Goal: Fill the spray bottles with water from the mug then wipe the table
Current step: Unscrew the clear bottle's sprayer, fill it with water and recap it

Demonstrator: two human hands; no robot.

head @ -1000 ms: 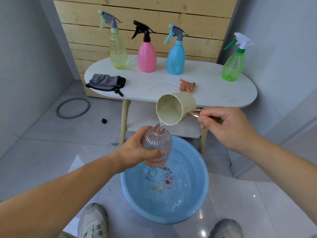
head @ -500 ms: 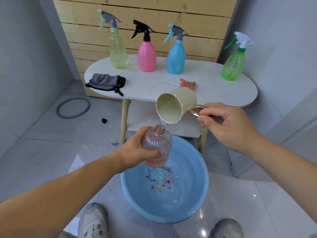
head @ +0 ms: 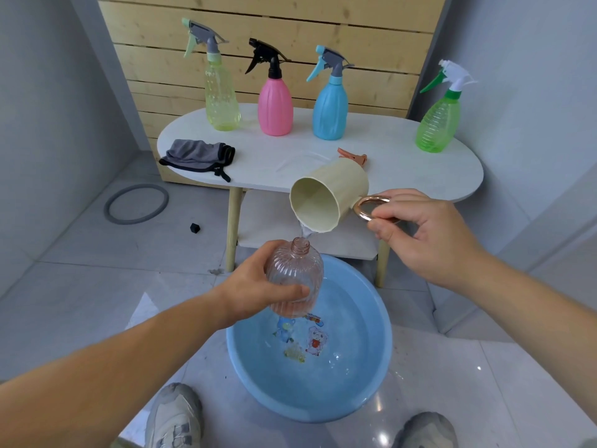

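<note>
Mug lip just above the open bottle neck

The right hand (head: 426, 234) pinches, fingers curled, the ring handle (head: 371, 209) of the mug (head: 329, 195). The mug lies tipped with its mouth down-left, and its lip sits just above and right of the neck of the clear pink bottle (head: 295, 279). The left hand (head: 255, 286) grips that bottle round its body, near upright, over the blue basin (head: 371, 383). A thin stream (head: 306, 233) bridges lip and neck.

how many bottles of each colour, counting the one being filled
yellow bottle: 1
solid pink bottle: 1
blue bottle: 1
green bottle: 1
clear pink bottle, no spray top, held in the left hand under the mug: 1
total: 5
</note>
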